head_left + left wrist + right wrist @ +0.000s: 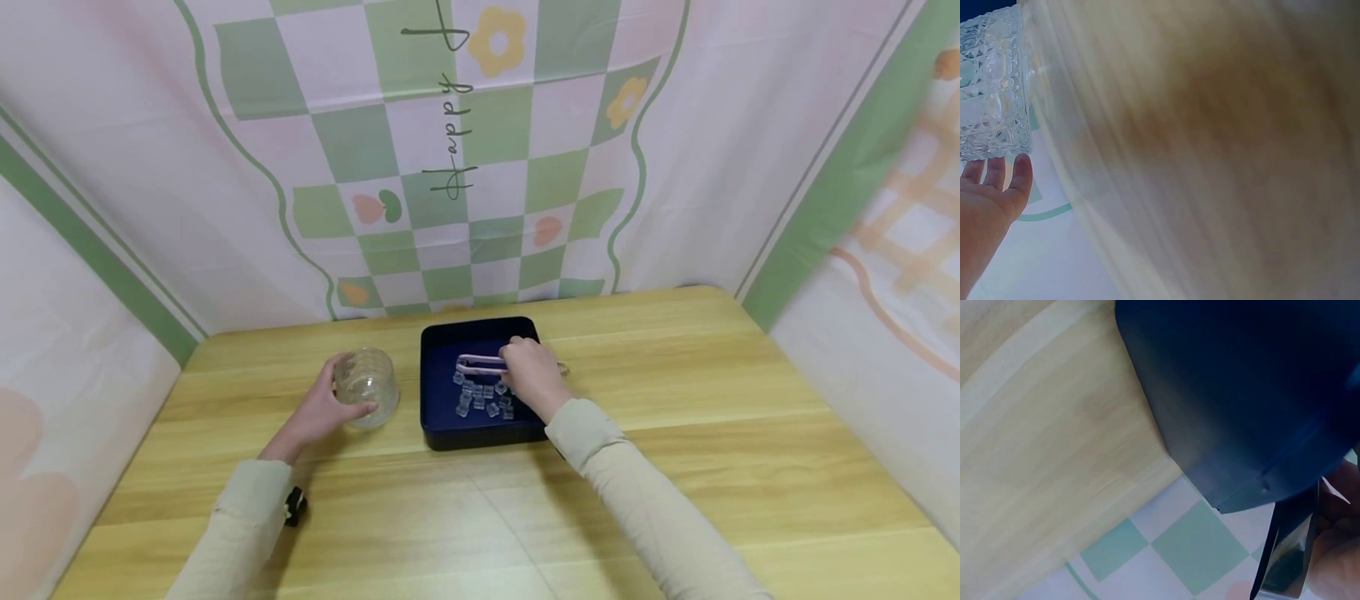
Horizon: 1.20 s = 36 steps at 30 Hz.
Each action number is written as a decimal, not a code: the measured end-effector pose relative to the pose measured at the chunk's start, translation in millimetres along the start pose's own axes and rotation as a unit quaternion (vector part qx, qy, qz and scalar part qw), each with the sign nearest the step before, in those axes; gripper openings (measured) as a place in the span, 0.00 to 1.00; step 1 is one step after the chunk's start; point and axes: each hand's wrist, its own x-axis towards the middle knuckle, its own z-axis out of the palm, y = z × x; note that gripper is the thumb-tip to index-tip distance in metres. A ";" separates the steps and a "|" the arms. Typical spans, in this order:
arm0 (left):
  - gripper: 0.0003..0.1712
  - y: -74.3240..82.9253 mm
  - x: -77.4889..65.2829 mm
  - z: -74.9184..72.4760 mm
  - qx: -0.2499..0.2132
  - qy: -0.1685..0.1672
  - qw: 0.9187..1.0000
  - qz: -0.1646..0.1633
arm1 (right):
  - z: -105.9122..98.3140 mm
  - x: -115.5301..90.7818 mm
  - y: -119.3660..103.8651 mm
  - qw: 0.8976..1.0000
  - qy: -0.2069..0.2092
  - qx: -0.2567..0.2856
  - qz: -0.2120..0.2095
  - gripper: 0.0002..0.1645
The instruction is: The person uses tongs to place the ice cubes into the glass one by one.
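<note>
Over dark tray [437, 396], right hand [534, 377] palm-down, gripping tongs [480, 358]; left hand [324, 410] curled round glass [369, 385].

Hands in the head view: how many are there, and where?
2: the left hand holds the clear glass left of the dark tray; the right hand grips the tongs over the tray.
</note>
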 end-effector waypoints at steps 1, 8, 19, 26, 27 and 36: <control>0.61 0.1 0.1 0.2 0.001 0.000 1.000 0.001 | 0.3 -0.2 -0.2 1.000 0.001 -0.001 0.000 0.10; 0.61 0.2 0.0 1.1 0.004 0.002 1.000 -0.001 | 1.6 -0.6 0.5 1.000 0.008 0.006 -0.004 0.10; 0.61 1.4 -0.9 1.0 0.005 -0.001 1.000 -0.004 | 2.0 0.5 1.4 1.000 0.015 0.008 -0.006 0.10; 0.61 1.3 -1.1 0.5 -0.001 -0.005 1.000 -0.006 | 2.4 -0.8 0.3 1.000 0.024 0.011 -0.010 0.10; 0.61 1.2 -1.2 0.5 -0.001 -0.005 1.000 -0.006 | 2.6 -0.7 0.1 1.000 0.024 0.012 -0.010 0.10; 0.61 1.4 -1.9 0.6 0.000 -0.002 1.000 -0.005 | 2.1 -0.8 -0.4 0.999 0.033 0.015 -0.015 0.09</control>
